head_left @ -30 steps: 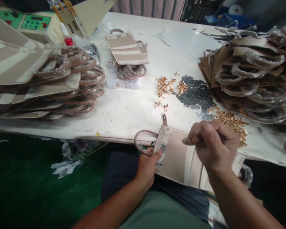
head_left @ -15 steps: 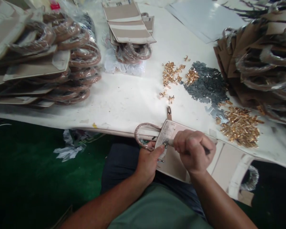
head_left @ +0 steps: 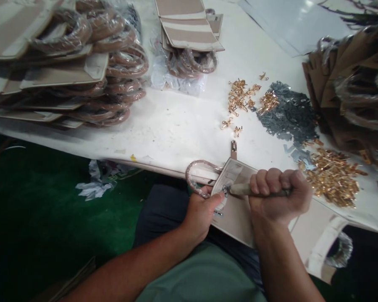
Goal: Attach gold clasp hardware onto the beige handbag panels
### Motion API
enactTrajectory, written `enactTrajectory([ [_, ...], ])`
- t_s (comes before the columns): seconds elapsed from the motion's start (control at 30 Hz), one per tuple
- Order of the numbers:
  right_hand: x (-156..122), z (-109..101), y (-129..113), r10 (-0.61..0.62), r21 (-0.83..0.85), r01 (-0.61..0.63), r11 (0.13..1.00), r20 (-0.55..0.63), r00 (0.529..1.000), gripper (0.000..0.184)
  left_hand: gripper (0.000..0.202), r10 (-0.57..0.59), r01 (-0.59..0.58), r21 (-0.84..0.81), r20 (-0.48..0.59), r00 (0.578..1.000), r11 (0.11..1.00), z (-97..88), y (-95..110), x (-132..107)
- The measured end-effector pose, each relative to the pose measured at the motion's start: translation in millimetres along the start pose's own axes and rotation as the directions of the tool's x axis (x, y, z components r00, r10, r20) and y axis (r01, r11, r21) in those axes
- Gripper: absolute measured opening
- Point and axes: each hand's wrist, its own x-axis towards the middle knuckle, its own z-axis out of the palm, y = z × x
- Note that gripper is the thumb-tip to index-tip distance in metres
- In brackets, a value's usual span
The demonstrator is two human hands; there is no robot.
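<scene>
Along the near edge of the long white counter (head_left: 164,130), I find the flat beige-and-cream bag panel (head_left: 234,218), its lower part over the dark-trousered lap (head_left: 164,209). A second ago the right hand (head_left: 279,195) was raised over the panel; now it is curled in a full fist around a slim grey-handled tool (head_left: 241,189), whose tip meets or nearly meets a small silvery metal fitting (head_left: 226,191). In the last half second the fist has turned and drawn back, baring more of the tool, so I judge the work is now on that fitting. The left hand (head_left: 199,212) pinches the panel's edge as before, thumb on top beside the fitting, near the brown plastic-wrapped loop handle (head_left: 189,176)
</scene>
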Motion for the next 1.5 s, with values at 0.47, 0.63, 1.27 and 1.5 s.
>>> enactTrajectory([
  [0.47, -3.7, 44.5, -2.7, 0.127, -0.627, 0.252, 0.737, 0.495, 0.86, 0.043, 0.028, 0.072, -0.072, 0.037, 0.011, 0.997, 0.997, -3.8, -3.3, 2.5],
  [0.63, 0.0, 52.6, -10.3, 0.101, -0.553, 0.198, 0.809, 0.463, 0.881, 0.047, 0.026, 0.103, -0.104, 0.042, 0.018, 0.994, 0.994, -4.5, -4.8, 0.7],
  [1.27, -19.7, 30.5, -19.8, -0.226, -0.118, 0.342, 0.932, 0.549, 0.805, 0.037, 0.023, 0.106, -0.106, 0.064, -0.002, 0.994, 0.992, -2.3, -3.7, -2.2],
  [1.5, -26.5, 22.0, -4.1, -0.196, -0.284, 0.391, 0.875, 0.531, 0.825, 0.039, 0.024, 0.119, -0.119, 0.036, 0.004, 0.993, 0.992, -0.4, -1.4, -4.1],
])
